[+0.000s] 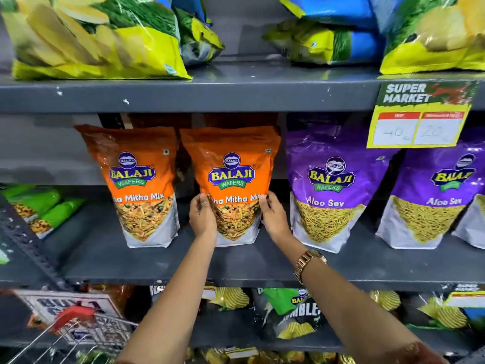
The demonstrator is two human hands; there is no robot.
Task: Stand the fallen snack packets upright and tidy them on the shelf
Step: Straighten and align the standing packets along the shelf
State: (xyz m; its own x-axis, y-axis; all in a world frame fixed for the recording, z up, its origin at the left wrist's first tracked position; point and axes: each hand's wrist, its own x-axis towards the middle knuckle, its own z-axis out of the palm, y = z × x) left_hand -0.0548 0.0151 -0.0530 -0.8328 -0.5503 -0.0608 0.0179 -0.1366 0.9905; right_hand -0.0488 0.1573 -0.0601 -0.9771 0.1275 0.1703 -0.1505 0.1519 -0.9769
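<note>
On the middle grey shelf [183, 264] stand two orange Balaji Mitha Mix packets. The right orange packet [232, 169] is upright, with another orange packet close behind it. My left hand [201, 215] grips its lower left edge and my right hand [273, 215] grips its lower right edge. The left orange packet [136, 177] stands upright beside it, untouched. Two purple Aloo Sev packets [332, 185] [441, 195] stand upright to the right.
Green packets [39, 206] lie flat at the shelf's far left. Yellow-green chip bags [91, 35] fill the shelf above. A yellow price tag [417, 119] hangs from its edge. Chip packets [288, 311] crowd the shelf below; a red-handled wire basket [65, 327] sits at lower left.
</note>
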